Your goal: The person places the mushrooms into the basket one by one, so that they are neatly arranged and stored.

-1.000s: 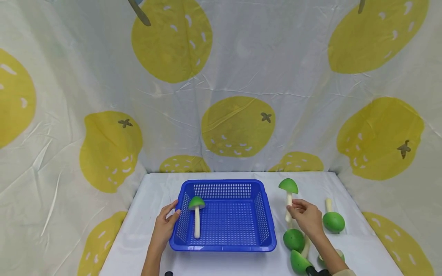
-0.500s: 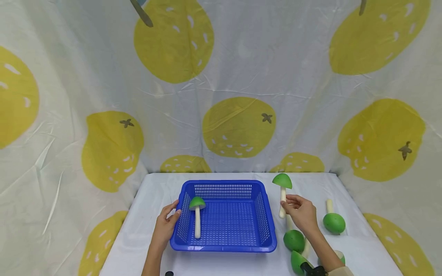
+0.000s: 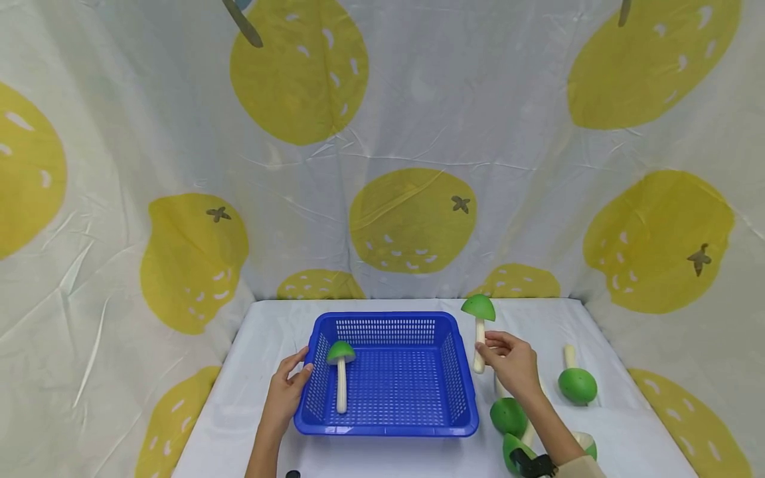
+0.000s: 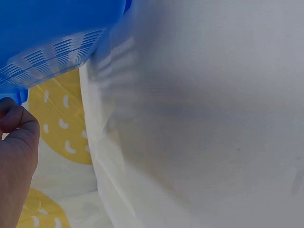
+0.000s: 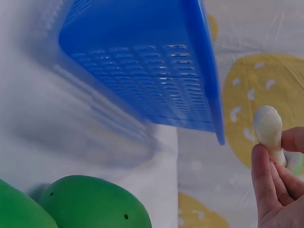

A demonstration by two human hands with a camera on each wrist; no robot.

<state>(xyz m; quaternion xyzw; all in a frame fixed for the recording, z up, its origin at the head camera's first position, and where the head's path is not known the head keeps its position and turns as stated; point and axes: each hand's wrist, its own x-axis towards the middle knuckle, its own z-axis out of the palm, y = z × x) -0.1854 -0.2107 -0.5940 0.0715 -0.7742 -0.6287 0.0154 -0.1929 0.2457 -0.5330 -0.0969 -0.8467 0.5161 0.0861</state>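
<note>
My right hand pinches the white stem of a toy mushroom with a green cap, held upright close by the right rim of a blue basket. In the right wrist view the stem's rounded end pokes out between thumb and fingers. The left hand grips the basket's left rim, thumb on top; in the left wrist view part of that hand shows below the basket's rim. Inside the basket, on its left side, lies another green-capped mushroom.
On the white-covered table to the right lie several more mushrooms, among them one by the basket's corner and one farther right. A cloth printed with yellow fruit hangs behind and at both sides.
My right hand has carried the mushroom left and slightly up, from above the loose mushrooms to beside the basket's right rim. The left hand and the basket have stayed in place.
</note>
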